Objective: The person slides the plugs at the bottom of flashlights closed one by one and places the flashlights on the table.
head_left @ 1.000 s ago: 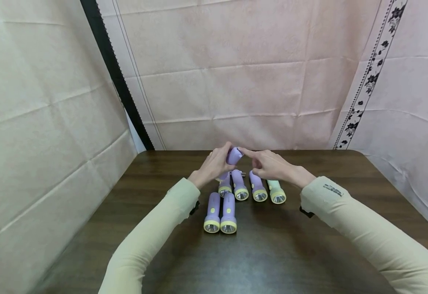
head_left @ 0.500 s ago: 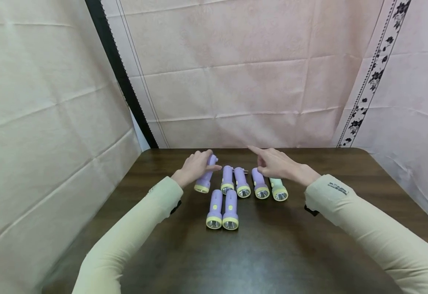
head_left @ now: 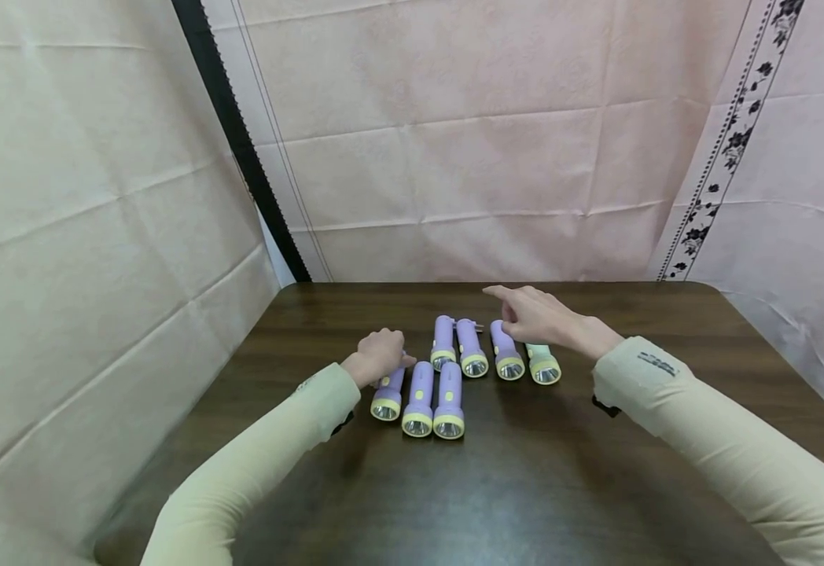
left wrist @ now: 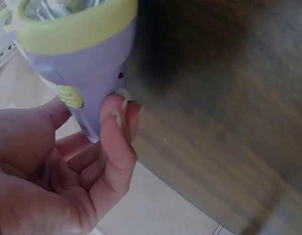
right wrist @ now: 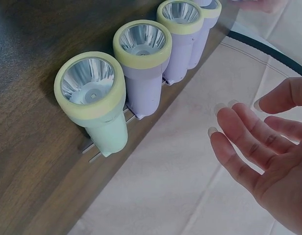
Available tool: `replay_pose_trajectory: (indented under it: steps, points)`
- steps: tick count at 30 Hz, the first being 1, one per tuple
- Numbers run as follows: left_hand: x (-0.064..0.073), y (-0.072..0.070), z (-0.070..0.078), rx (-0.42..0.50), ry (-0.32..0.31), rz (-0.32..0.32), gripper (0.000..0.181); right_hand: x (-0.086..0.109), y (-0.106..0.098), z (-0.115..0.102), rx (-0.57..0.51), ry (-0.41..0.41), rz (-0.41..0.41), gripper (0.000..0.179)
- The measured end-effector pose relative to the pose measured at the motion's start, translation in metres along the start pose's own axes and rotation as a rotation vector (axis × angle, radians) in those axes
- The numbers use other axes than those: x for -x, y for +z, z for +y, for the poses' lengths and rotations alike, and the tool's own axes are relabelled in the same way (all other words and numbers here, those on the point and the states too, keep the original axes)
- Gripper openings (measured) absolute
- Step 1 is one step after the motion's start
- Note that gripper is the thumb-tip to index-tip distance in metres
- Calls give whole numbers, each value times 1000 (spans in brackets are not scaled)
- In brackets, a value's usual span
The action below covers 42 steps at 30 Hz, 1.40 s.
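My left hand (head_left: pixel 378 354) grips a purple flashlight (head_left: pixel 387 399) with a yellow rim. In the left wrist view, thumb and fingers pinch the body of that flashlight (left wrist: pixel 87 63) below its yellow switch. It is left of two purple flashlights, one (head_left: pixel 419 399) beside the other (head_left: pixel 450 401), lenses toward me. Behind them, a row holds purple flashlights (head_left: pixel 443 342) and a mint green flashlight (head_left: pixel 543 363) at its right end. My right hand (head_left: pixel 542 316) hovers over the right end of that row, its fingers loosely bent and holding nothing in the right wrist view.
All the flashlights are on a dark wooden table (head_left: pixel 525 479). Thin metal prongs (right wrist: pixel 94 152) show at the back of the green flashlight. Pale cloth (head_left: pixel 497 157) hangs behind the table, and more cloth (head_left: pixel 101 236) hangs along its left side.
My left hand has carried the purple flashlight from above the back row, left and then toward me, down beside the front pair. My right hand stays nearly in place, now apart from that flashlight.
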State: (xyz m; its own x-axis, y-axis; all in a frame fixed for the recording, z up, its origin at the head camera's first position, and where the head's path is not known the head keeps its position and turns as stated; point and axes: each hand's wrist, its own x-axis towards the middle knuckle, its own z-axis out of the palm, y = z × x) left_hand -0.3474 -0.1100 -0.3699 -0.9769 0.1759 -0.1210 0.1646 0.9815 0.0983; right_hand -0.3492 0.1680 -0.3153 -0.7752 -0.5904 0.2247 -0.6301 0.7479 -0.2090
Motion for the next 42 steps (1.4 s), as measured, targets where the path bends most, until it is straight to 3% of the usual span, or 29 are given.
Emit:
replay_pose_trajectory:
  steps: [3,8,28,35,42]
  points:
    - [2,2,2,-22,-21,-39,31,0,1,1,-3,-7,2,60]
    - [3,3,4,-79,-25,-48,31,1,1,4,-1,1,6,58]
    - [3,5,3,-107,-25,-98,34,2,4,6,-6,48,-26,53]
    - [-3,-2,1,-105,-12,-48,37,2,5,7,-25,59,-42,52]
    - [-40,-16,11,-59,82,100,25,0,4,8,-27,55,-34,52]
